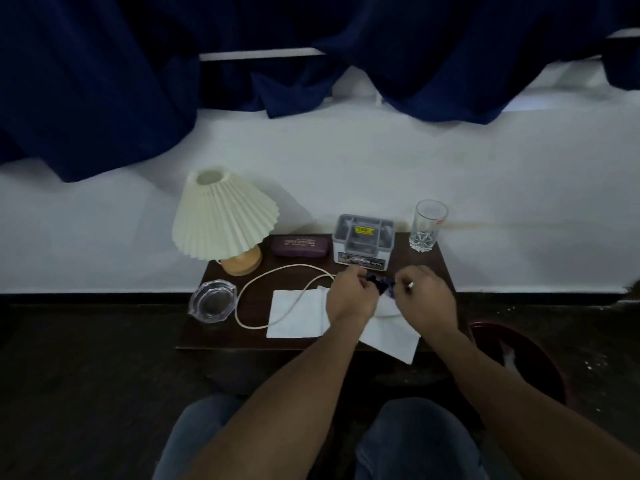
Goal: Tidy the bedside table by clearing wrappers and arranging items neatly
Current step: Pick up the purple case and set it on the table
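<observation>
A dark blue wrapper (381, 285) is held just above the bedside table (207, 337), right in front of the clear compartment box (363, 240). Its long axis is stretched left to right, and most of it is hidden by fingers. Its ends are pinched tight by the left hand (349, 296) and the right hand (427, 299). White tissues (294, 315) are spread beneath, crossed by the lamp cord (277, 270). In the box, only a yellow label can be made out. In the red basin (519, 358) on the floor, a white scrap is dimly seen.
</observation>
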